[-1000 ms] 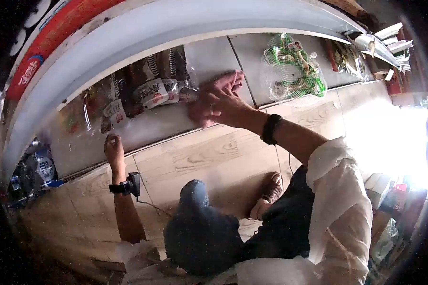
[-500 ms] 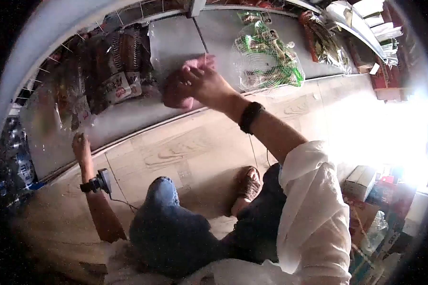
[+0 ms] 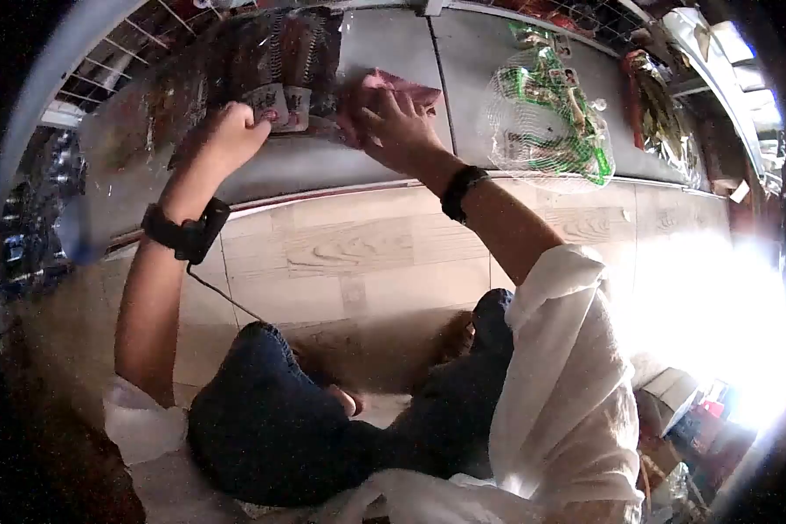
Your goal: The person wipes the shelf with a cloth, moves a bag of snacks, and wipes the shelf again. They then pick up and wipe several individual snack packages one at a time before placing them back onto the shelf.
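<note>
My right hand (image 3: 399, 131) presses on a pinkish-red cloth (image 3: 426, 94) lying on the grey shelf surface (image 3: 314, 166). Its fingers are bent over the cloth. To its left are dark packets in clear wrap (image 3: 293, 52), with pale labels at their near end. My left hand (image 3: 227, 140) is at the near side of these packets, its fingers curled; what they hold, if anything, is hidden. Right of the cloth, across a dark seam, lies a net bag with green-and-white packets (image 3: 555, 131).
Wire mesh (image 3: 118, 52) runs along the back left. Dried leafy bundles in plastic (image 3: 664, 122) lie at the right end of the shelf. Below is a wood-patterned tiled floor (image 3: 358, 249), with boxes (image 3: 668, 397) at lower right. A cable hangs from my left wrist.
My left hand has moved up and right, from the shelf's front edge to the packets. My right hand and the cloth have shifted slightly, now beside the packets. The view has shifted too.
</note>
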### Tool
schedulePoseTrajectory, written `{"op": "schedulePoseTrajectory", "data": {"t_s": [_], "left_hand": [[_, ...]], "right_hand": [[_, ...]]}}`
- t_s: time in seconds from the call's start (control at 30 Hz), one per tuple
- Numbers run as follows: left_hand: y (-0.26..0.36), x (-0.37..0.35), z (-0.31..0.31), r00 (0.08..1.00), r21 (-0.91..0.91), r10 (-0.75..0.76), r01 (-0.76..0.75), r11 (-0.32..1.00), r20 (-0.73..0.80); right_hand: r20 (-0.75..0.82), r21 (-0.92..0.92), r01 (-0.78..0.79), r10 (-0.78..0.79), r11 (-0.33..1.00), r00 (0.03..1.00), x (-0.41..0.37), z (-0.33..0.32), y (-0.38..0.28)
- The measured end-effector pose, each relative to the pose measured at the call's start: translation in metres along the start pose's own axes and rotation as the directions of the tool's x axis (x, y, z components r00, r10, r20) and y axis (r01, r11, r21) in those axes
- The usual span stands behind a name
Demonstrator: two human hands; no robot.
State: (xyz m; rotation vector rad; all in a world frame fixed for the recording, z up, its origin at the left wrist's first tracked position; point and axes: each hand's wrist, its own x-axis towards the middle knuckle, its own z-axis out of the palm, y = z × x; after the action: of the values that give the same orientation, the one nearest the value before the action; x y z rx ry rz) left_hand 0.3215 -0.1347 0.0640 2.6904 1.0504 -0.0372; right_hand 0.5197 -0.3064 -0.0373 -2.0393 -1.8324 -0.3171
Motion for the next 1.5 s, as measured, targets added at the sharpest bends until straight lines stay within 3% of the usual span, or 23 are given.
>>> {"op": "schedulePoseTrajectory", "data": {"t_s": [0.07, 0.1, 0.13, 0.2, 0.23, 0.3, 0.4, 0.43, 0.63, 0.7, 0.8, 0.87, 0.9, 0.97, 1.03, 1.07, 1.13, 1.23, 1.27, 1.3, 1.4, 1.43, 1.5], "left_hand": [[0.019, 0.016, -0.027, 0.998, 0.020, -0.004, 0.005, 1.000, -0.059], [0.018, 0.026, -0.024, 0.957, -0.130, 0.113, -0.152, 0.980, -0.269], [0.020, 0.036, -0.021, 0.849, -0.073, 0.220, -0.289, 0.955, -0.480], [0.036, 0.055, -0.025, 0.924, -0.061, 0.207, -0.238, 0.969, -0.321], [0.006, 0.083, 0.008, 0.889, -0.138, 0.264, -0.335, 0.932, -0.375], [0.048, 0.072, 0.007, 0.985, -0.084, 0.040, -0.055, 0.995, -0.166], [0.047, 0.068, 0.053, 0.971, -0.163, 0.080, -0.119, 0.979, -0.227], [0.045, 0.068, 0.065, 0.977, -0.140, 0.080, -0.108, 0.984, -0.197], [0.031, 0.088, 0.073, 0.997, -0.249, 0.008, 0.012, 0.968, 0.079], [0.036, 0.088, 0.061, 0.953, -0.332, -0.091, 0.189, 0.924, 0.288], [0.015, 0.097, 0.102, 0.997, -0.279, 0.011, 0.010, 0.960, 0.076], [0.030, 0.088, 0.082, 0.986, -0.322, -0.026, 0.078, 0.943, 0.162], [0.042, 0.079, 0.071, 0.992, -0.177, -0.057, 0.076, 0.981, 0.115], [0.037, 0.073, 0.076, 0.997, -0.334, -0.074, 0.082, 0.939, 0.038], [0.040, 0.066, 0.069, 0.991, -0.298, -0.135, 0.130, 0.946, 0.003], [0.032, 0.066, 0.076, 0.992, -0.556, -0.088, 0.124, 0.822, 0.091], [-0.006, 0.100, 0.135, 0.984, -0.046, 0.176, -0.175, 0.984, 0.021], [-0.020, 0.096, 0.146, 0.946, -0.154, 0.297, -0.314, 0.937, -0.127], [0.007, 0.084, 0.115, 0.983, -0.308, 0.183, -0.166, 0.937, 0.027], [0.035, 0.072, 0.082, 0.982, -0.415, 0.063, 0.018, 0.910, 0.180], [0.041, 0.068, 0.077, 0.983, -0.157, 0.143, -0.124, 0.980, 0.118], [0.037, 0.074, 0.089, 0.983, -0.103, 0.148, -0.138, 0.985, 0.107], [0.030, 0.081, 0.100, 0.980, -0.061, 0.171, -0.166, 0.984, 0.100]], "right_hand": [[0.037, -0.067, 0.003, -0.001, 0.998, 0.999, 0.007, 0.007, -0.005], [0.103, -0.078, -0.010, 0.018, 0.997, 0.995, 0.015, 0.006, 0.000], [-0.007, -0.069, 0.097, -0.098, 0.993, 0.995, 0.019, 0.010, 0.014], [0.022, -0.243, 0.103, -0.101, 0.965, 0.995, 0.019, 0.012, 0.038], [-0.012, -0.262, 0.057, -0.063, 0.963, 0.998, 0.023, 0.011, 0.051], [-0.026, -0.189, -0.158, 0.156, 0.969, 0.987, 0.018, 0.009, 0.083], [-0.118, -0.251, -0.343, 0.323, 0.905, 0.939, -0.005, -0.004, 0.123], [0.060, -0.187, -0.436, 0.453, 0.880, 0.889, -0.001, -0.036, 0.108], [0.034, 0.008, -0.169, 0.168, 0.986, 0.985, -0.010, -0.042, 0.079], [0.006, 0.115, -0.004, 0.003, 0.993, 1.000, 0.004, -0.042, 0.057], [0.071, 0.132, 0.086, -0.096, 0.987, 0.993, 0.033, -0.025, 0.039], [0.032, 0.127, 0.073, -0.078, 0.989, 0.996, 0.050, 0.000, 0.038], [-0.001, 0.128, 0.063, -0.064, 0.990, 0.998, 0.058, 0.008, 0.037], [-0.042, 0.011, 0.092, -0.091, 0.996, 0.995, 0.074, 0.023, 0.048], [-0.123, -0.024, -0.082, 0.079, 0.996, 0.989, 0.084, 0.045, 0.070], [-0.146, -0.050, -0.184, 0.175, 0.982, 0.974, 0.088, 0.043, 0.074], [-0.112, -0.112, -0.429, 0.418, 0.896, 0.902, 0.088, 0.023, 0.082], [-0.034, -0.231, -0.569, 0.577, 0.790, 0.816, 0.080, -0.003, 0.093], [-0.121, -0.193, -0.385, 0.367, 0.903, 0.922, 0.071, -0.011, 0.095], [-0.108, -0.200, -0.390, 0.375, 0.899, 0.921, 0.071, -0.019, 0.092], [0.355, -0.195, -0.535, 0.568, 0.822, 0.743, 0.086, -0.051, 0.078], [0.352, -0.198, -0.540, 0.574, 0.818, 0.740, 0.090, -0.062, 0.070], [0.674, 0.087, -0.563, 0.367, 0.822, 0.641, 0.088, -0.080, 0.053]]}}
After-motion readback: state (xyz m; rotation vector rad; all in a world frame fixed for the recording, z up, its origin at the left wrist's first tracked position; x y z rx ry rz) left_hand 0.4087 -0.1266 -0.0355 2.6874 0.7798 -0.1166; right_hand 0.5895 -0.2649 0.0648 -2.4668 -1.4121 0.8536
